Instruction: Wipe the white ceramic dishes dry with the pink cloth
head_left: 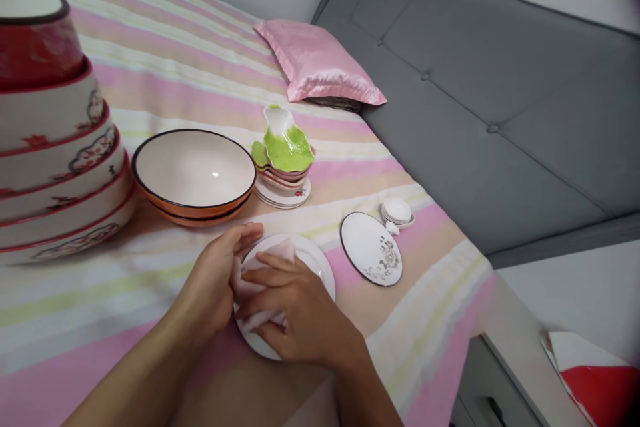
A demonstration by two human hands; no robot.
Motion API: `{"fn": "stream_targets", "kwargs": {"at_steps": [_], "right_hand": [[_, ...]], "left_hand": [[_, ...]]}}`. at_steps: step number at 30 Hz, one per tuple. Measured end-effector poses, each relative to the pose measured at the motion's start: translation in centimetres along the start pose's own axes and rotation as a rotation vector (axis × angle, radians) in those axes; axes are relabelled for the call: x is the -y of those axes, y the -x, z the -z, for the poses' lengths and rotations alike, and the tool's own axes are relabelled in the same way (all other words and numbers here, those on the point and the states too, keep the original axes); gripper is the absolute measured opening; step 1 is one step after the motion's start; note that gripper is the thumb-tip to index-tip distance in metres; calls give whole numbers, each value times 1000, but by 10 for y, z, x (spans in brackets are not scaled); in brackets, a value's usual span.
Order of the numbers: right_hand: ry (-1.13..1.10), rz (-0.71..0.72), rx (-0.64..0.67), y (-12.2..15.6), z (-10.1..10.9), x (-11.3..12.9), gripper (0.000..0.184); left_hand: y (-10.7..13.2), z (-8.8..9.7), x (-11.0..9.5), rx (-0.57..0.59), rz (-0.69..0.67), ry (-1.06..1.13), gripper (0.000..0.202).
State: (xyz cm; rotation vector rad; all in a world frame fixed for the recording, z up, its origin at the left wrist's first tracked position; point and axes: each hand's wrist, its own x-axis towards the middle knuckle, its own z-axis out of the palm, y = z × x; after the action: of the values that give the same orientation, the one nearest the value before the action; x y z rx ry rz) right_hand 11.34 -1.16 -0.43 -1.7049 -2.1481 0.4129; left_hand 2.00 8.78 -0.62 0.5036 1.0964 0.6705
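A round white plate (319, 265) is held tilted above the bedspread in front of me. My left hand (215, 273) grips it at the left rim, the fingers partly hidden behind it. My right hand (300, 310) presses a crumpled pale pink cloth (285, 250) against the plate's face, its fingers bent over the cloth. Part of the cloth lies against my left palm. Just beyond my left hand stand two stacked orange bowls (195, 170) with dark rims and white insides.
At the left towers a stack of red-and-white bowls (60, 180). Leaf-shaped green dishes (287, 147) sit on small plates (283, 195). A flowered oval plate (373, 247) and small white dishes (397, 210) lie at right. A pink pillow (320, 60) rests near the grey headboard (450, 67).
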Motion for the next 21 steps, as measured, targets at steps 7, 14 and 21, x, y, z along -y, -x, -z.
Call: {"fn": "stream_targets", "kwargs": {"at_steps": [7, 14, 21], "right_hand": [[-145, 21, 136, 8, 12, 3, 29], [-235, 5, 234, 16, 19, 8, 38], [-313, 5, 257, 19, 29, 7, 44]], "left_hand": [[-3, 1, 2, 8, -6, -46, 19], [-1, 2, 1, 25, -17, -32, 19], [-1, 2, 0, 33, 3, -27, 18]]}}
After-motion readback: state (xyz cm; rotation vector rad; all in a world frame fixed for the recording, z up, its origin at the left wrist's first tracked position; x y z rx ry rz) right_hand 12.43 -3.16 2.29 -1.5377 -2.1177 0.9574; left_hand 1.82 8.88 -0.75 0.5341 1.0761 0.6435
